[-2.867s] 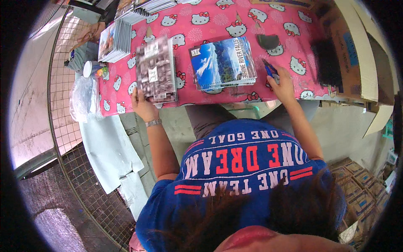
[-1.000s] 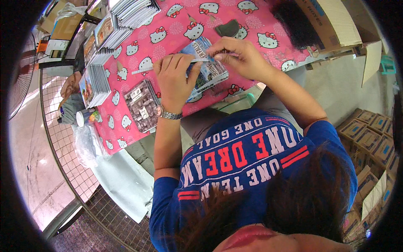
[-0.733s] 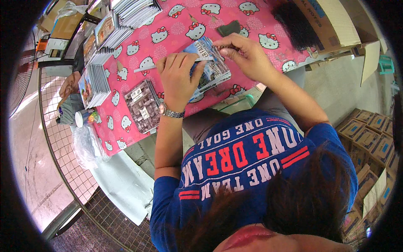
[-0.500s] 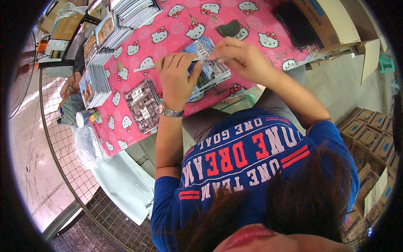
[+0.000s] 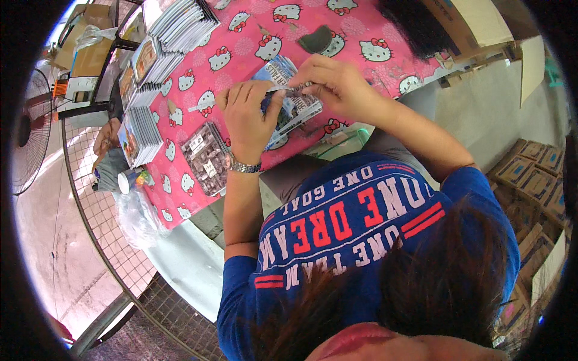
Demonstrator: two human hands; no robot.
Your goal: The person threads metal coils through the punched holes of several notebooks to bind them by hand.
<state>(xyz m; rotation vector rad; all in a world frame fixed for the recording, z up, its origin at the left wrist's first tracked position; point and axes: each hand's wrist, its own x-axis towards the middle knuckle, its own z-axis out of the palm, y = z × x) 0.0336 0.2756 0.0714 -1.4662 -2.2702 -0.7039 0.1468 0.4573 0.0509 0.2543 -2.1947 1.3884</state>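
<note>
My left hand [image 5: 247, 117], with a metal watch at the wrist, lies flat on a stack of glossy picture booklets [image 5: 288, 108] on the pink cartoon-cat tablecloth [image 5: 241, 54]. Its thumb pinches one end of a thin strip [image 5: 283, 89] stretched across the booklets. My right hand [image 5: 334, 84] is closed on the strip's other end, just right of the stack's top edge. A second, darker stack [image 5: 208, 157] in clear wrap sits left of my left wrist.
Rows of booklets [image 5: 153, 66] stand along the table's far left side. A small dark pad [image 5: 316, 41] lies beyond my hands. Cardboard boxes [image 5: 475, 21] sit at the top right, more cartons [image 5: 536, 174] on the floor at right. A wire mesh fence [image 5: 102, 198] and fan [image 5: 30, 138] are at left.
Earlier my hands were apart, the left on the dark stack and the right reaching far right. Now both meet over the picture booklets, holding the strip; the last second shows little movement.
</note>
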